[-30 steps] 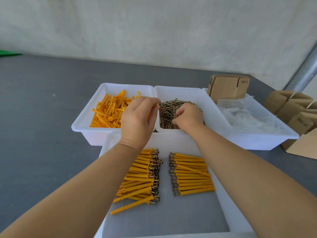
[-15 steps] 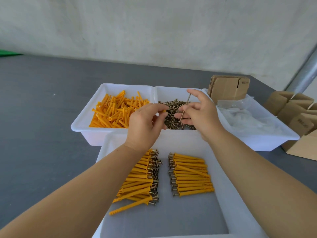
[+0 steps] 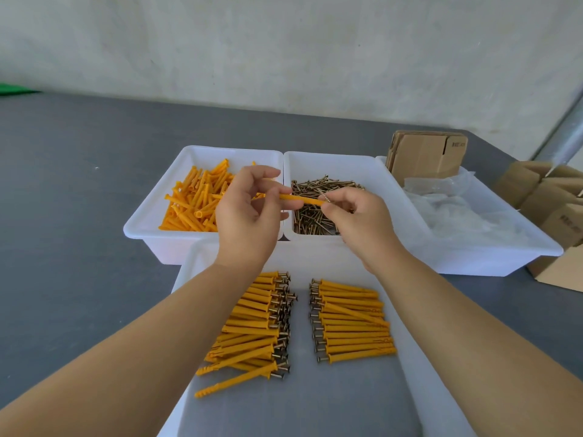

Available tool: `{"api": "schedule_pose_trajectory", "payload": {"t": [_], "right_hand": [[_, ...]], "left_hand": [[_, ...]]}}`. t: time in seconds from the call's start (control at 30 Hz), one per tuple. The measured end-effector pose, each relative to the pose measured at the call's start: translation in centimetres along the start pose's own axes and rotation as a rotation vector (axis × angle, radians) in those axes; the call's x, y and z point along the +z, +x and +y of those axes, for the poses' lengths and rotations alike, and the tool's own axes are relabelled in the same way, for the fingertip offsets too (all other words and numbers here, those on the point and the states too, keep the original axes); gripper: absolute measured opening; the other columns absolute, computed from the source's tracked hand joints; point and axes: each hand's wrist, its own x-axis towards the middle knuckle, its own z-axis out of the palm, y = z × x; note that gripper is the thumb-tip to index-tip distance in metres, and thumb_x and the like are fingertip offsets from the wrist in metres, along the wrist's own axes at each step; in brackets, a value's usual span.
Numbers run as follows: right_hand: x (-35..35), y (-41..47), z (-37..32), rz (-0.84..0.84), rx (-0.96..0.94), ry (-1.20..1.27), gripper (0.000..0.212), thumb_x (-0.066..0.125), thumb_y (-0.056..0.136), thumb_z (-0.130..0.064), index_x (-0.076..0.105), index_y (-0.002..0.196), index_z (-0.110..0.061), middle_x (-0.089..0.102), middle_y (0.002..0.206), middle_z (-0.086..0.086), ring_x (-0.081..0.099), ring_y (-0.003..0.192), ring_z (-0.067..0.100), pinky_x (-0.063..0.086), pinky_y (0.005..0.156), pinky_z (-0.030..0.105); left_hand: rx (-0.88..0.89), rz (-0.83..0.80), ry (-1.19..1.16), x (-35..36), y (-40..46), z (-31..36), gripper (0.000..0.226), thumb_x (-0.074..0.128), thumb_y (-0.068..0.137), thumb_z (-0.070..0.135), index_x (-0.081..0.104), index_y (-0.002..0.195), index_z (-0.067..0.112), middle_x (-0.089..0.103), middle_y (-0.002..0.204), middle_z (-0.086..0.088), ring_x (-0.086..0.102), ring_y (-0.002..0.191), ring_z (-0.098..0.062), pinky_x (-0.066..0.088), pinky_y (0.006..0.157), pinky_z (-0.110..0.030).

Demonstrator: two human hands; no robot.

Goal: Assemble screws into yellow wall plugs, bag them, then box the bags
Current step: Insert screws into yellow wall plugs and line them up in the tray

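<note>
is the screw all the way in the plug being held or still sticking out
Sticking out. The screw shows bare thread past the yellow plug end, pinched by the right hand; the left hand holds the plug.

near tray [image 3: 419, 389]: front cut off | screw [image 3: 325, 197]: mostly hidden

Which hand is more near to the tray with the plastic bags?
Right. The right hand is over the screw tray, next to the bag tray; the left hand is farther away, by the plug tray's right edge.
</note>
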Motion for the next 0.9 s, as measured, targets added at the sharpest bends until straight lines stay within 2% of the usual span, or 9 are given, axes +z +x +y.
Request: {"api": "schedule_pose_trajectory", "payload": {"t": [0.13,0.23,0.27,0.37,0.43,0.57,0.67,0.8,0.9], "right_hand": [[-0.5,0.1,0.3,-0.007,0.044,0.117,0.011,0.069,0.093,-0.023,0.069,0.090,-0.033,0.065,0.071,-0.014,0.055,0.057,-0.003,0.038,0.052,0.011],[-0.6,-0.3,-0.2,-0.108,-0.069,0.101,0.015,0.069,0.093,-0.018,0.073,0.085,-0.030,0.069,0.069,-0.009,0.053,0.050,-0.004,0.038,0.046,0.009],[-0.5,-0.4,-0.3,-0.123,-0.107,0.053,0.016,0.069,0.093,-0.017,0.073,0.084,-0.030,0.069,0.071,-0.005,0.054,0.052,-0.001,0.039,0.049,0.012],[-0.2,-0.5,-0.2,-0.104,-0.162,-0.039,0.011,0.069,0.093,-0.015,0.076,0.087,-0.021,0.069,0.080,0.011,0.061,0.071,0.024,0.051,0.067,0.038],[-0.2,-0.5,-0.1,-0.107,-0.176,-0.063,0.008,0.069,0.092,-0.015,0.076,0.089,-0.015,0.068,0.078,0.014,0.058,0.070,0.026,0.051,0.069,0.042],[-0.2,-0.5,0.1,-0.087,-0.240,-0.152,0.009,0.071,0.091,-0.019,0.076,0.085,-0.021,0.067,0.073,0.012,0.059,0.070,0.029,0.051,0.065,0.044],[0.0,-0.5,0.1,-0.074,-0.272,-0.237,0.012,0.070,0.091,-0.022,0.075,0.084,-0.029,0.066,0.068,-0.002,0.056,0.064,0.015,0.051,0.063,0.043],[0.0,-0.8,-0.3,-0.023,-0.286,-0.314,0.016,0.065,0.093,-0.018,0.078,0.100,-0.025,0.072,0.087,-0.009,0.063,0.083,0.012,0.055,0.075,0.041],[1.3,-1.3,-0.7,0.027,-0.325,-0.439,0.020,0.059,0.096,-0.017,0.075,0.106,-0.021,0.072,0.091,-0.006,0.063,0.086,0.014,0.054,0.076,0.039]], "left_hand": [[-0.065,-0.087,0.108,-0.2,0.0,-0.2,0.030,0.045,0.093,-0.008,0.063,0.101,0.014,0.067,0.090,-0.004,0.074,0.073,-0.013,0.060,0.064,-0.036],[-0.011,-0.171,0.252,-0.2,-0.2,-0.3,0.030,0.049,0.092,-0.006,0.066,0.099,0.017,0.062,0.081,0.003,0.067,0.067,-0.021,0.058,0.061,-0.043],[-0.006,-0.204,0.268,-0.1,-0.3,-0.3,0.029,0.049,0.093,-0.006,0.066,0.101,0.016,0.061,0.082,0.004,0.065,0.064,-0.023,0.057,0.058,-0.041],[-0.077,-0.293,0.266,0.4,-0.7,-0.2,0.018,0.050,0.100,0.005,0.063,0.109,0.015,0.061,0.082,0.001,0.060,0.049,-0.015,0.050,0.049,-0.027],[-0.114,-0.304,0.269,0.6,-0.7,-0.4,0.013,0.052,0.102,0.011,0.064,0.109,0.012,0.065,0.082,-0.004,0.056,0.046,-0.011,0.048,0.048,-0.025],[-0.128,-0.271,0.258,0.5,-0.6,-0.2,0.014,0.060,0.098,0.019,0.069,0.103,0.009,0.070,0.070,-0.002,0.055,0.049,-0.009,0.048,0.053,-0.025],[-0.141,-0.264,0.270,0.4,-0.6,-0.2,0.017,0.068,0.092,0.026,0.072,0.100,0.011,0.072,0.067,0.000,0.057,0.049,-0.003,0.050,0.053,-0.020],[-0.202,-0.255,0.284,0.1,-0.5,-0.6,0.019,0.066,0.094,0.017,0.071,0.111,0.009,0.068,0.062,-0.001,0.055,0.044,-0.001,0.048,0.053,-0.018],[-0.313,-0.275,0.218,1.1,-1.0,-0.3,0.027,0.059,0.098,0.010,0.061,0.125,0.007,0.069,0.075,-0.007,0.063,0.051,-0.008,0.055,0.054,-0.027]]}}
